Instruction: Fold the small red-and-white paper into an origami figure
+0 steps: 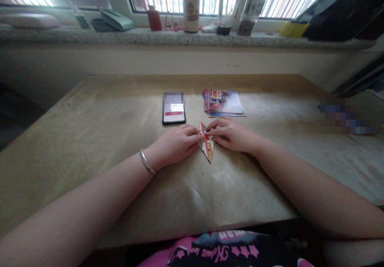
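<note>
A small piece of folded paper [208,149], printed in white, red and orange, lies on the table as a narrow diamond with points towards and away from me. My left hand [181,141] grips its left edge, with the fingertips pressed on the paper near the middle. From the other side, my right hand [231,134] holds the right edge, its fingers bent over the upper part. The fingers cover some of the folds. Just beyond my left hand lies a phone [174,115] with a lit screen. Past my right hand is a stack of colourful printed sheets [225,102].
The table [126,99] has a pale brownish cover. Behind it runs a stone windowsill [135,35] bearing a red container [154,19], a tall bottle [191,7], a pump bottle [225,13] and a black bag [339,11]. A blurred item [348,117] lies at the right.
</note>
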`<action>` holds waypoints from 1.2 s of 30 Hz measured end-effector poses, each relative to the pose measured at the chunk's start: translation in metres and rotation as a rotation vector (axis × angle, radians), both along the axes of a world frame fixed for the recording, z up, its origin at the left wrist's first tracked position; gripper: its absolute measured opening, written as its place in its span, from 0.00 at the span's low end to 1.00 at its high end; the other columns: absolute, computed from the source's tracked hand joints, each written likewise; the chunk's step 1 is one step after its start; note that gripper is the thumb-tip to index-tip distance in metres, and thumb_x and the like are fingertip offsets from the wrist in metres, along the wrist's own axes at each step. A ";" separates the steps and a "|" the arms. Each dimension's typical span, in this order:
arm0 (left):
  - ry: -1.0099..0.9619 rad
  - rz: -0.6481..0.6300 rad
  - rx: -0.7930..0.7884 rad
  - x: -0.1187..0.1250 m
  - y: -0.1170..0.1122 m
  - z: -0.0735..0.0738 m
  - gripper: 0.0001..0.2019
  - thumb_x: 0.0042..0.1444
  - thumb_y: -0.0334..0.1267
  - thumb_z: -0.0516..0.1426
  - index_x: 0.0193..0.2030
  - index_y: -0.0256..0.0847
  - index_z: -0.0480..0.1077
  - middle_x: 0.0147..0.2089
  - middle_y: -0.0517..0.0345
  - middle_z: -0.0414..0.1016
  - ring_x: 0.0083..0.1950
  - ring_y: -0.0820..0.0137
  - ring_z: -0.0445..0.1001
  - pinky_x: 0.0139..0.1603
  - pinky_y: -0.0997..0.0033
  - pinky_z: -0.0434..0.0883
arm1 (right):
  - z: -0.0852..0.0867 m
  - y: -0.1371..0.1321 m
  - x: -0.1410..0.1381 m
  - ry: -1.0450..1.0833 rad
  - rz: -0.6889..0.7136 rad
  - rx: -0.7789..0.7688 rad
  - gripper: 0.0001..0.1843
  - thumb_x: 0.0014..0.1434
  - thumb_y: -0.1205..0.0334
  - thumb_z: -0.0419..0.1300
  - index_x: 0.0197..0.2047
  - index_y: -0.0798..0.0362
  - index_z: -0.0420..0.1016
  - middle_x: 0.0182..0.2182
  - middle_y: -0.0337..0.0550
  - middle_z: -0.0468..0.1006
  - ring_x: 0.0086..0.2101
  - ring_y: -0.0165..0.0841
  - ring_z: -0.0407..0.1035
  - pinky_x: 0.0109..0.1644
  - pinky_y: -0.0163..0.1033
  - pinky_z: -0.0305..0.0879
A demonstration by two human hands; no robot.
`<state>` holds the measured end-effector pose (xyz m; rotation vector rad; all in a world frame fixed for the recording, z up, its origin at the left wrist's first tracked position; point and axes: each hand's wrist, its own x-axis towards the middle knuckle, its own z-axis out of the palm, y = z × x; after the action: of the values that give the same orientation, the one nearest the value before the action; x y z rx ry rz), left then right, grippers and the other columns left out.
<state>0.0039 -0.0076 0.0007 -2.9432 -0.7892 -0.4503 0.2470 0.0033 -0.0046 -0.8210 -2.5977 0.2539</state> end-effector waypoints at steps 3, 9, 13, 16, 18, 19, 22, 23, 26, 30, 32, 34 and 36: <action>-0.017 0.014 -0.033 0.000 0.000 -0.001 0.15 0.64 0.37 0.48 0.53 0.43 0.71 0.47 0.51 0.73 0.45 0.68 0.70 0.45 0.68 0.70 | 0.003 0.000 0.003 -0.040 0.043 -0.021 0.20 0.57 0.65 0.59 0.53 0.47 0.74 0.48 0.48 0.73 0.48 0.37 0.66 0.54 0.47 0.63; -0.006 0.065 -0.117 0.000 -0.002 0.002 0.17 0.66 0.42 0.47 0.54 0.43 0.70 0.49 0.51 0.72 0.49 0.67 0.70 0.50 0.65 0.70 | 0.000 0.001 -0.001 -0.039 -0.028 0.020 0.15 0.60 0.54 0.58 0.48 0.48 0.78 0.45 0.47 0.75 0.46 0.37 0.67 0.52 0.46 0.64; 0.027 0.069 -0.141 0.002 -0.007 0.007 0.22 0.63 0.48 0.50 0.59 0.39 0.66 0.55 0.48 0.69 0.54 0.62 0.68 0.57 0.59 0.67 | -0.001 -0.004 -0.008 0.004 -0.149 0.069 0.14 0.56 0.50 0.62 0.38 0.51 0.79 0.41 0.47 0.78 0.44 0.39 0.68 0.50 0.45 0.63; 0.018 0.085 -0.120 0.002 -0.008 0.006 0.21 0.61 0.47 0.53 0.57 0.38 0.67 0.54 0.47 0.69 0.54 0.61 0.68 0.55 0.59 0.68 | 0.001 -0.007 -0.013 -0.023 -0.191 0.081 0.15 0.56 0.49 0.62 0.34 0.53 0.77 0.38 0.48 0.78 0.43 0.40 0.68 0.49 0.45 0.63; -0.009 0.091 -0.095 0.002 -0.006 0.003 0.18 0.61 0.42 0.52 0.55 0.38 0.69 0.52 0.47 0.71 0.51 0.63 0.69 0.52 0.62 0.69 | 0.002 -0.009 -0.015 -0.049 -0.179 0.081 0.15 0.56 0.49 0.62 0.34 0.53 0.77 0.36 0.48 0.78 0.42 0.40 0.68 0.47 0.45 0.64; -0.024 0.087 -0.078 0.002 -0.005 0.002 0.17 0.61 0.40 0.51 0.54 0.38 0.69 0.50 0.48 0.71 0.49 0.64 0.70 0.51 0.62 0.70 | 0.003 -0.010 -0.015 -0.058 -0.166 0.079 0.14 0.56 0.50 0.62 0.35 0.53 0.77 0.36 0.48 0.78 0.41 0.40 0.68 0.47 0.45 0.64; -0.057 0.034 -0.025 0.000 0.000 0.000 0.16 0.60 0.34 0.51 0.53 0.39 0.70 0.49 0.49 0.74 0.49 0.65 0.70 0.51 0.61 0.69 | 0.004 -0.011 -0.015 -0.067 -0.128 0.078 0.12 0.56 0.53 0.62 0.38 0.52 0.78 0.37 0.47 0.78 0.41 0.38 0.68 0.47 0.43 0.64; -0.064 0.013 -0.015 -0.001 0.002 0.000 0.16 0.59 0.33 0.52 0.53 0.39 0.71 0.49 0.51 0.74 0.50 0.64 0.70 0.53 0.61 0.69 | 0.004 -0.011 -0.016 -0.070 -0.122 0.082 0.12 0.57 0.54 0.61 0.40 0.52 0.78 0.38 0.46 0.78 0.41 0.38 0.68 0.47 0.43 0.64; -0.080 -0.011 -0.016 -0.002 0.005 0.002 0.16 0.55 0.29 0.53 0.51 0.39 0.71 0.50 0.53 0.75 0.51 0.65 0.71 0.54 0.62 0.69 | 0.003 -0.012 -0.017 -0.085 -0.121 0.108 0.12 0.59 0.56 0.59 0.43 0.51 0.78 0.38 0.46 0.79 0.40 0.38 0.68 0.46 0.43 0.64; -0.110 0.003 -0.046 -0.003 0.007 0.003 0.15 0.53 0.28 0.53 0.47 0.39 0.73 0.48 0.52 0.76 0.48 0.67 0.73 0.50 0.64 0.72 | 0.000 -0.013 -0.019 -0.090 -0.127 0.161 0.13 0.62 0.57 0.55 0.44 0.51 0.78 0.38 0.46 0.78 0.39 0.37 0.68 0.43 0.42 0.64; -0.118 0.006 -0.069 -0.003 0.007 0.002 0.14 0.54 0.28 0.53 0.47 0.39 0.73 0.48 0.52 0.77 0.48 0.67 0.74 0.50 0.64 0.72 | -0.001 -0.013 -0.020 -0.089 -0.115 0.183 0.13 0.63 0.57 0.54 0.44 0.50 0.78 0.38 0.47 0.77 0.39 0.37 0.68 0.43 0.41 0.64; -0.116 -0.010 -0.075 -0.004 0.009 0.002 0.14 0.56 0.28 0.53 0.47 0.40 0.73 0.49 0.52 0.76 0.49 0.67 0.73 0.51 0.63 0.72 | -0.002 -0.012 -0.020 -0.086 -0.093 0.189 0.14 0.63 0.57 0.53 0.44 0.51 0.78 0.38 0.48 0.77 0.40 0.37 0.67 0.44 0.42 0.64; -0.103 -0.035 -0.045 -0.005 0.010 0.001 0.13 0.58 0.30 0.52 0.47 0.41 0.74 0.50 0.53 0.76 0.50 0.67 0.72 0.53 0.61 0.70 | -0.002 -0.010 -0.020 -0.086 -0.073 0.186 0.14 0.63 0.58 0.53 0.43 0.52 0.78 0.38 0.48 0.77 0.40 0.37 0.67 0.45 0.42 0.65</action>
<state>-0.0009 0.0022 0.0020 -3.0005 -0.7695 -0.5989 0.2274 -0.0069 -0.0069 -0.8743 -2.6147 -0.0442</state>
